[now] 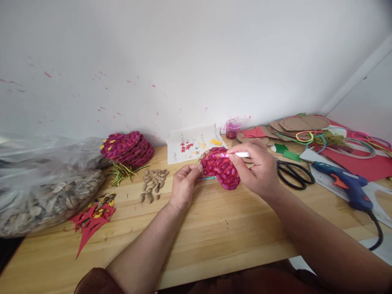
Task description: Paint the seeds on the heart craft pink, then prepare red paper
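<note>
In the middle of the head view is a craft piece [226,172], a red base covered with bumpy nut shells painted magenta. A few shells at its upper left edge are still brown. My left hand [184,182] pinches that left edge between thumb and fingers. A paintbrush [243,154] with a white handle and magenta-stained tip is gripped in my right hand [257,167], its tip over the top of the shells. A light blue cord [208,178] shows under the piece. Behind it stands a clear cup [232,129] with dark magenta paint.
Loose brown shells [150,183] and red paper scraps [93,222] lie left, near a plastic bag of shells [45,196] and stacked magenta pieces [128,149]. Paper with stars [177,136] lies behind. Black scissors [295,174], a blue glue gun [346,181] and cardboard shapes [306,123] are right.
</note>
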Demonstrator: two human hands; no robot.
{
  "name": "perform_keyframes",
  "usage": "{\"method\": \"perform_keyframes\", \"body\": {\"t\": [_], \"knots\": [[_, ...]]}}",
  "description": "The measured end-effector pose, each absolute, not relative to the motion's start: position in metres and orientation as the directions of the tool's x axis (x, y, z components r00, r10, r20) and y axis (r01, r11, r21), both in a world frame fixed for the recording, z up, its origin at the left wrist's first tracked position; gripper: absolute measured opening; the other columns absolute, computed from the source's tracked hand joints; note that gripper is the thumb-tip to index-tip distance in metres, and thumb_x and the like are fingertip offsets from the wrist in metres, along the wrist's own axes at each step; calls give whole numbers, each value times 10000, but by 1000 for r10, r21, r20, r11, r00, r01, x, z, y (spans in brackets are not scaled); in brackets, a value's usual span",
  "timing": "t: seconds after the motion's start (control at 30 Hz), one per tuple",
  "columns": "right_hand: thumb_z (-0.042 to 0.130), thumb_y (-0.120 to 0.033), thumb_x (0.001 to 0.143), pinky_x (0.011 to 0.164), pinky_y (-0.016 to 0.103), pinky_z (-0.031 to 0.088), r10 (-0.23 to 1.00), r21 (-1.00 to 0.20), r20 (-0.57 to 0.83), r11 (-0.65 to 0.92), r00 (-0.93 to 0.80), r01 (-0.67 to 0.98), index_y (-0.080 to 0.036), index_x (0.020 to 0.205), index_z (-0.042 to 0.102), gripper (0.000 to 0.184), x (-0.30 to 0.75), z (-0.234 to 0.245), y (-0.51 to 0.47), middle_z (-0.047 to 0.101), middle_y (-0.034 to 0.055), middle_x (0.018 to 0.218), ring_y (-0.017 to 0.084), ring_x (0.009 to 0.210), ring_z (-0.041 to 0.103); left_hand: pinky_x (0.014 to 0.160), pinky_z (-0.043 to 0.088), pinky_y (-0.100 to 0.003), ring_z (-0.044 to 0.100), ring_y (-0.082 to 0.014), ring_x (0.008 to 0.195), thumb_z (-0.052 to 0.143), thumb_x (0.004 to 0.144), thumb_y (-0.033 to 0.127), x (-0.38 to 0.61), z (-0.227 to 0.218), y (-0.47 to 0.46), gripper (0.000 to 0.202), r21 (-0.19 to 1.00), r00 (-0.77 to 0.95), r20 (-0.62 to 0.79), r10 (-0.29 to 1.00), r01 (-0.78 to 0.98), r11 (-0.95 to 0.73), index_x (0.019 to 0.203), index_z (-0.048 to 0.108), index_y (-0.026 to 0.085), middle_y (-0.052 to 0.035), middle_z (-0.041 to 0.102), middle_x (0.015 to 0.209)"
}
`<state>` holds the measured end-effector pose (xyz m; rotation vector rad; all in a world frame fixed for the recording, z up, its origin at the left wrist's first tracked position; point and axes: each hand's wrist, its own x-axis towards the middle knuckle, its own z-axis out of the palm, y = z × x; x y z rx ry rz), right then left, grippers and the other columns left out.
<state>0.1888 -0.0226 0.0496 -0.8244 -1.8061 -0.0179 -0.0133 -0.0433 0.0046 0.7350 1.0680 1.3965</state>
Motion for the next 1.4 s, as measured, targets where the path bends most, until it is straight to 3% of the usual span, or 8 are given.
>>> {"method": "perform_keyframes", "body": {"t": [1.4], "knots": [[670, -211, 947, 823, 407, 504, 501, -335, 842, 776, -199, 535, -243, 952, 719, 59, 185, 51, -26, 775, 28, 864, 222, 851, 649, 651, 509, -258, 658, -146, 648, 950, 599, 465, -13, 4, -43, 411, 910, -128, -142, 981, -407, 79, 726, 728, 144, -38, 739, 702]]}}
